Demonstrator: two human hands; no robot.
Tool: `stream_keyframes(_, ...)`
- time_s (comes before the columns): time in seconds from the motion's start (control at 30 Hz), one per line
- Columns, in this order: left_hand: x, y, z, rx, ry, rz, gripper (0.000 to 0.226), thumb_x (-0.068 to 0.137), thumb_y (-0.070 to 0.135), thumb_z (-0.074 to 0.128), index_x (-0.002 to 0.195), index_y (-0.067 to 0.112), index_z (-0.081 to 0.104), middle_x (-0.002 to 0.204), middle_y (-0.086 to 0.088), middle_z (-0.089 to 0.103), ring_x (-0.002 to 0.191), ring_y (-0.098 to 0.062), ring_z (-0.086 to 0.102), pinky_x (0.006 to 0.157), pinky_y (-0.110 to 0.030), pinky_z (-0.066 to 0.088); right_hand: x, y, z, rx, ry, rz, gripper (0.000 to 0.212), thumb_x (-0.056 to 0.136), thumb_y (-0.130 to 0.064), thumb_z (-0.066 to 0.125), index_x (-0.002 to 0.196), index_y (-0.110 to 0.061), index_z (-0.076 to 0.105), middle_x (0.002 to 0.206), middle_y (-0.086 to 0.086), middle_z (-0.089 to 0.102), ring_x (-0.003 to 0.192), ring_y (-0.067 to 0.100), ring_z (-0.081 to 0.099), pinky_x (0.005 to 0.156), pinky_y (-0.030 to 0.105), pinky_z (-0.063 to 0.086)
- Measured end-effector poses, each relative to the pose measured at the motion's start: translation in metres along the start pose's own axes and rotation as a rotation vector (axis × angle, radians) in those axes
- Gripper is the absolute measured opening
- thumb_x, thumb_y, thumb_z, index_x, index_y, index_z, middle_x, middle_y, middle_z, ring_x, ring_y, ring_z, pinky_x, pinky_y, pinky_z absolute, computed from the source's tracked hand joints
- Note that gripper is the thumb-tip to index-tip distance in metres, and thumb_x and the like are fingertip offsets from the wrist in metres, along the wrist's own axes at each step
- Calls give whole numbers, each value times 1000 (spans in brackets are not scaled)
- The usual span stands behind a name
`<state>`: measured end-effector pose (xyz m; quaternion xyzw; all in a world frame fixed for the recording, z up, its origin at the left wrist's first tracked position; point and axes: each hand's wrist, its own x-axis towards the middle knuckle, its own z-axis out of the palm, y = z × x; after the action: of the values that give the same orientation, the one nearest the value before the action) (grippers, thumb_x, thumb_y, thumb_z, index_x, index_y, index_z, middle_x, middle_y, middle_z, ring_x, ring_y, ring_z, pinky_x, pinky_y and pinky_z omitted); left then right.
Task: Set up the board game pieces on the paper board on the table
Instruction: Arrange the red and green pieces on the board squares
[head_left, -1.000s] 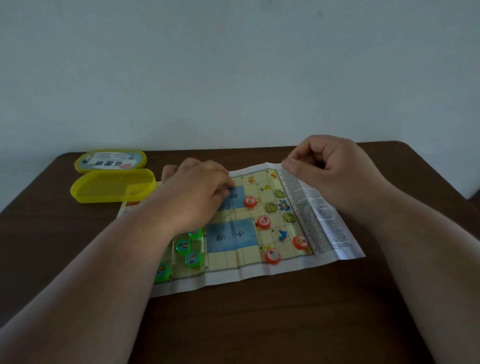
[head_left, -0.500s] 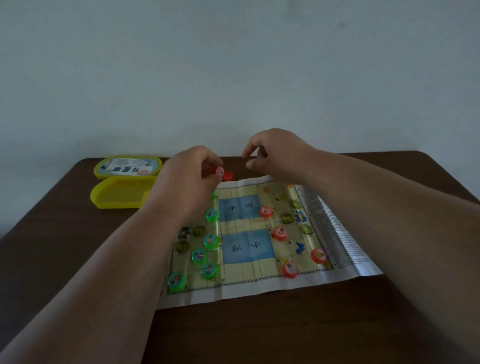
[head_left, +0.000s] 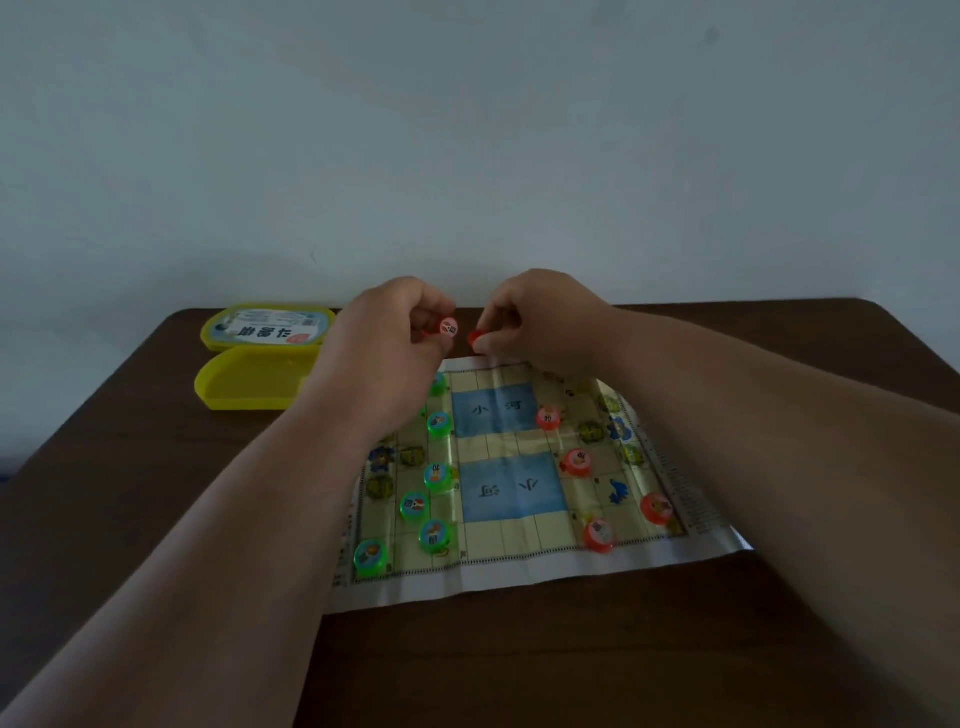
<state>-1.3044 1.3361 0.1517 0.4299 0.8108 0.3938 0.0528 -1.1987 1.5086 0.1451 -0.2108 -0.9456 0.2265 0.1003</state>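
Note:
The paper board (head_left: 514, 569) lies flat on the dark table, with two blue river squares in its middle. Several green pieces (head_left: 437, 477) stand on its left columns and several red pieces (head_left: 576, 461) on its right. My left hand (head_left: 387, 345) hovers over the board's far edge, fingers curled around a red piece (head_left: 448, 328) whose picture faces me. My right hand (head_left: 535, 322) is close beside it, pinching another red piece (head_left: 474, 338) at its fingertips. My forearms hide parts of the board's left and right sides.
A yellow plastic box (head_left: 244, 384) sits open at the far left of the table, its labelled lid (head_left: 267, 327) just behind it. The wall rises right behind the table's far edge. Bare table surface (head_left: 519, 665) lies in front of the board.
My left hand rose off the board with a red piece. My right hand left the board's right flap, swung left to meet it and now pinches a second red piece.

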Motion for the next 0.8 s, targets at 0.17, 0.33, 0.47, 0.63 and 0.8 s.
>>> stream_keyframes(0.17,-3,7,2,6,-24,31,20,97,30,73,117,29,75,93,17,72,83,3,64,64,-16,42,-24,9,-21,177,192,164,18,92,-38,79,93,-20,80,82,-8,75,76,7,68,63,25,49)
stream_keyframes(0.33,-12,16,6,6,-96,68,16,94,38,76,109,32,75,88,18,70,82,0,65,69,-21,46,-70,19,-34,688,354,355,6,85,-14,82,89,-10,81,84,14,81,70,15,69,60,28,55)
stream_keyframes(0.47,-18,23,9,55,-128,89,15,93,41,75,106,33,73,88,19,68,81,-1,63,67,-23,45,-97,25,-40,1081,408,447,8,91,-2,76,98,1,76,86,23,77,65,14,59,48,22,42)
stream_keyframes(0.63,-21,27,13,91,-174,103,12,96,42,72,107,36,71,90,19,69,83,-1,63,66,-20,45,-112,37,-37,1196,461,471,12,96,-4,70,107,-1,75,82,14,76,63,13,60,48,23,41)
stream_keyframes(0.8,-24,28,20,61,-372,68,10,100,43,67,109,41,64,93,19,76,88,-1,70,71,-25,52,-113,42,-29,1180,435,528,16,98,-9,72,108,2,75,84,13,76,67,14,63,50,23,46)
